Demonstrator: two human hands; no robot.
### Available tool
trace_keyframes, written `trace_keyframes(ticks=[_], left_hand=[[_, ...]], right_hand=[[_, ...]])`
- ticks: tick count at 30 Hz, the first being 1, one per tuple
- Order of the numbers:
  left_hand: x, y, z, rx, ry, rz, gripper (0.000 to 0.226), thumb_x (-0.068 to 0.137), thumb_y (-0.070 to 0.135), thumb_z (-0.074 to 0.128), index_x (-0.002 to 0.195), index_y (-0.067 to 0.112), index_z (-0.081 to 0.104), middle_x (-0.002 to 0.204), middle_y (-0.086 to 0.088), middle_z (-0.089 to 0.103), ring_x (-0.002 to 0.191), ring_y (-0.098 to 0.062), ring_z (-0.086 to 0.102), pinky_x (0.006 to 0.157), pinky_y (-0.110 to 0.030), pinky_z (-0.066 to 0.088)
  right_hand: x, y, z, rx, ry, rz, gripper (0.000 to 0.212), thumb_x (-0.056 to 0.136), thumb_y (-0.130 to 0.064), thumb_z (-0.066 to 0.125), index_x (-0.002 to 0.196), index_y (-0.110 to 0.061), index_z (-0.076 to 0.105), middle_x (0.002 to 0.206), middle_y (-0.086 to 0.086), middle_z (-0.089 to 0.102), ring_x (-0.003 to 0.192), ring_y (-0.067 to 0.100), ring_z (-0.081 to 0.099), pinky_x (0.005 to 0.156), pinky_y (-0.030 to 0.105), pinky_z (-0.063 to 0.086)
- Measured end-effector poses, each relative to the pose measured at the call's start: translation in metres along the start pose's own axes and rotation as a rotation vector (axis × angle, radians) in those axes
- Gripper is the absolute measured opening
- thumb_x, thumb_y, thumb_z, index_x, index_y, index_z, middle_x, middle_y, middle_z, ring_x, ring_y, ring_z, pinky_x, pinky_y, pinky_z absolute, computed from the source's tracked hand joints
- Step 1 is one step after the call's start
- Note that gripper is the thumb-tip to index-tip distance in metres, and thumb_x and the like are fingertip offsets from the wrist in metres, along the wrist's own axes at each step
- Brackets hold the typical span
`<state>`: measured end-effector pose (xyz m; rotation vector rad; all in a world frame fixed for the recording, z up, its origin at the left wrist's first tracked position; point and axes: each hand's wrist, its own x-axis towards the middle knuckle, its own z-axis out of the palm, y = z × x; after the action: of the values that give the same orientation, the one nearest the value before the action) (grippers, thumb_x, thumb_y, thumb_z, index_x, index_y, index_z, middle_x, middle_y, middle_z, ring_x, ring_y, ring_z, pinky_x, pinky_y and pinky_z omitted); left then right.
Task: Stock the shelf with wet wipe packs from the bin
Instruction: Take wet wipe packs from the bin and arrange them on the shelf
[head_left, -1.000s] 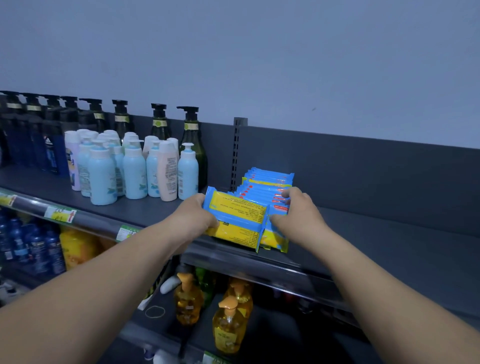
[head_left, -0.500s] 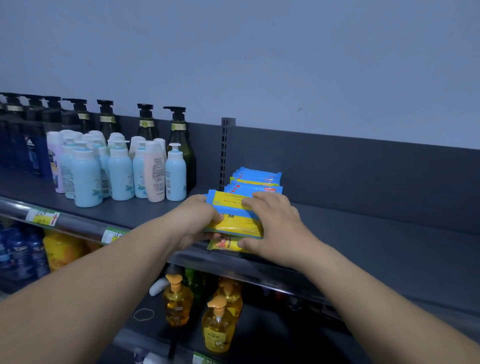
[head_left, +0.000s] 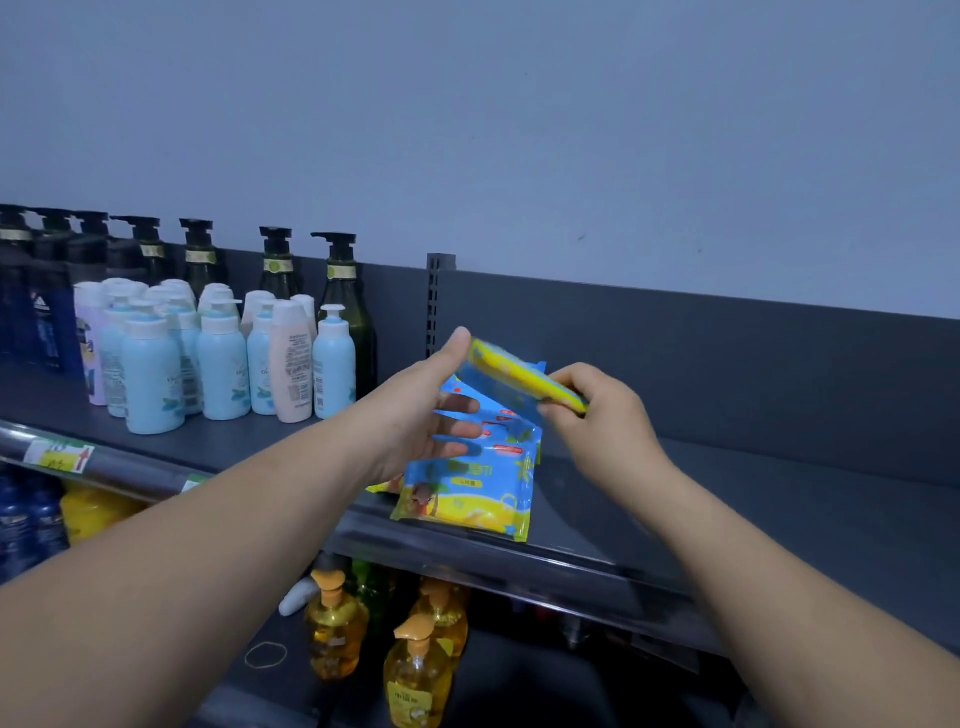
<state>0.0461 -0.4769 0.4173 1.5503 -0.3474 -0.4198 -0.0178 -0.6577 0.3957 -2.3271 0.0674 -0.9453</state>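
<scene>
A row of blue and yellow wet wipe packs (head_left: 475, 483) lies on the dark grey shelf (head_left: 727, 519), the front pack face up near the shelf edge. Above the row, one more wet wipe pack (head_left: 511, 376) is held tilted and looks blurred. My right hand (head_left: 602, 421) pinches its right end. My left hand (head_left: 421, 415) has straight fingers; its thumb tip touches the pack's left end and its fingers reach under it toward the row. No bin is in view.
Light blue and white lotion bottles (head_left: 223, 374) stand to the left on the same shelf, with dark green pump bottles (head_left: 343, 296) behind them. Yellow soap bottles (head_left: 415, 670) stand on the shelf below. Bare shelf extends to the right of the packs.
The pack that both hands pressed at the front of the row has come up and tilted. My right hand now holds it by the end, and my left hand has opened.
</scene>
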Motion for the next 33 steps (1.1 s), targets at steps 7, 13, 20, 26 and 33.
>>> trace_keyframes(ticks=[7,13,20,26,33], left_hand=[[0.029,0.006,0.026,0.529,0.232,0.358,0.057,0.073,0.043,0.071,0.126,0.033,0.053,0.119,-0.001,0.051,0.104,-0.019,0.057,0.081,-0.034,0.05],[0.047,0.01,0.064,0.331,0.088,0.291,0.006,0.09,0.009,0.061,0.094,0.014,0.061,0.08,-0.009,0.065,0.067,-0.018,0.059,0.068,-0.033,0.052],[0.069,0.02,0.107,0.643,0.161,0.41,0.012,0.082,0.013,0.069,0.092,0.013,0.063,0.079,-0.002,0.062,0.062,-0.014,0.053,0.055,-0.024,0.04],[0.087,0.03,0.143,0.861,0.194,0.608,0.03,0.076,0.011,0.069,0.097,0.019,0.049,0.08,0.006,0.052,0.083,-0.02,0.054,0.071,-0.033,0.044],[0.098,0.013,0.134,0.821,0.129,0.521,0.054,0.086,0.017,0.065,0.133,0.027,0.04,0.116,0.006,0.055,0.104,-0.013,0.055,0.09,-0.033,0.049]], right_hand=[[0.014,0.019,-0.039,0.475,-0.204,0.249,0.012,0.086,-0.009,0.068,0.085,-0.02,0.068,0.08,0.002,0.067,0.071,0.01,0.063,0.06,0.025,0.054],[0.023,0.054,-0.055,0.767,-0.095,0.449,0.028,0.086,-0.008,0.069,0.112,-0.009,0.058,0.09,0.006,0.069,0.071,0.015,0.066,0.062,0.027,0.054],[0.04,0.077,-0.076,0.007,0.031,0.17,0.07,0.077,-0.018,0.077,0.139,-0.027,0.045,0.137,-0.005,0.048,0.129,0.015,0.041,0.108,0.032,0.036],[0.061,0.077,-0.072,-0.339,-0.246,0.013,0.049,0.084,-0.017,0.062,0.128,-0.035,0.049,0.113,-0.002,0.062,0.104,0.021,0.056,0.087,0.036,0.049],[0.077,0.139,-0.06,-0.04,-0.12,0.387,0.009,0.092,-0.014,0.055,0.099,-0.013,0.051,0.092,0.002,0.058,0.078,0.018,0.055,0.064,0.03,0.044]])
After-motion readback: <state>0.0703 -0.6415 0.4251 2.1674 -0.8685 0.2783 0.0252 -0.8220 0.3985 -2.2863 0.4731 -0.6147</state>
